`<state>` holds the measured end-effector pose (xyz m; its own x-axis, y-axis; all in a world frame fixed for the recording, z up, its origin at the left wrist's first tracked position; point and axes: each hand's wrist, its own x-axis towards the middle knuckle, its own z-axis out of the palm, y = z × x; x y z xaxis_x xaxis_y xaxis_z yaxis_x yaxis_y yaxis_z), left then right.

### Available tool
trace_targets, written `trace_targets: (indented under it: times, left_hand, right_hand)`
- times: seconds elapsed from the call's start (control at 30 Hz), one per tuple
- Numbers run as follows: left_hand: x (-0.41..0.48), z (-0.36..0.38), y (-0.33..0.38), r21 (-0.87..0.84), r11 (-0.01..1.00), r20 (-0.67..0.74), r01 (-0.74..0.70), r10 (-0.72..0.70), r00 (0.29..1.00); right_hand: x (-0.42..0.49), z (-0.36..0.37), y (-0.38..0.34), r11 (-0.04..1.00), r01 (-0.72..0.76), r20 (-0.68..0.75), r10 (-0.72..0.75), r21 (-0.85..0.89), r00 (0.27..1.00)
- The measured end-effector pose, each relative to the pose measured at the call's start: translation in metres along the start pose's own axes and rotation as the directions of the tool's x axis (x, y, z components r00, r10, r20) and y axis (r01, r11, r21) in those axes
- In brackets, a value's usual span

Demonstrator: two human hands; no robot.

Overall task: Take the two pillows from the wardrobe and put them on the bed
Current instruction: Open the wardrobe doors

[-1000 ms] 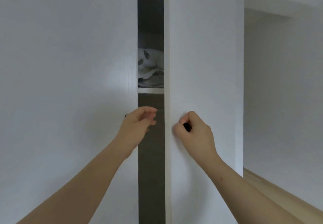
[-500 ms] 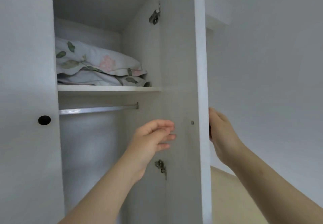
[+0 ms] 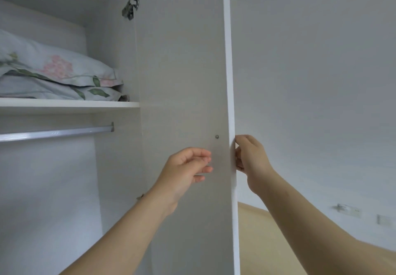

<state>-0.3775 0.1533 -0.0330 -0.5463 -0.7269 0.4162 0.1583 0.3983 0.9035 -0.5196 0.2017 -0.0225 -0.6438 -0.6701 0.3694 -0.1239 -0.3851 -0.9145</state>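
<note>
A first-person view into an open white wardrobe (image 3: 111, 167). Its right-hand door (image 3: 184, 81) stands swung out toward the camera, seen almost edge-on, and fills the middle of the picture from top to bottom. The right hand (image 3: 250, 156) is closed around the door's outer edge, fingers wrapped behind it and out of sight. The left hand (image 3: 186, 167) hovers in front of the door's inner face with its fingers loosely curled, holding nothing; whether the fingertips touch the panel is hard to tell. A small round screw head (image 3: 216, 136) sits on the door just above and between the two hands.

Two floral pillows (image 3: 53, 75) lie stacked on the upper shelf (image 3: 68, 104) at the left, pale blue-grey with pink flowers and green leaves. Their left parts are cut off by the frame. Nothing lies between the hands and the pillows, but both hands are well below and to the right of them.

Under the shelf runs a bare metal hanging rail (image 3: 55, 133). A metal hinge (image 3: 130, 6) is fixed near the top of the door; a second one lower down is mostly hidden behind the left forearm. To the right of the door are a plain white wall (image 3: 310, 81), a strip of pale wood (image 3: 252, 232), and two small blurred wall fittings (image 3: 347, 209).
</note>
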Motion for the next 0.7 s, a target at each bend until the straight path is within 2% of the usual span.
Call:
trace_targets:
  times: [0.13,0.27,0.47,0.7]
  left_hand:
    - [-0.008,-0.004,0.0,0.053,0.998,0.009,-0.036,0.035,0.999]
    - [-0.007,-0.023,0.002,0.075,0.995,-0.063,-0.069,0.074,0.995]
    - [-0.013,-0.07,0.007,0.157,0.984,-0.253,-0.089,0.127,0.959]
    - [-0.037,-0.149,0.008,0.39,0.92,-0.431,0.028,0.155,0.889]
  right_hand:
    - [-0.008,-0.001,-0.006,0.985,0.154,-0.118,-0.163,-0.081,0.98]
    - [-0.019,0.014,-0.01,0.917,0.332,-0.027,-0.346,-0.222,0.938]
    - [-0.02,0.068,0.003,0.917,0.358,0.241,-0.312,-0.176,0.919]
    - [-0.024,0.154,0.021,0.94,0.333,0.434,-0.27,-0.076,0.86]
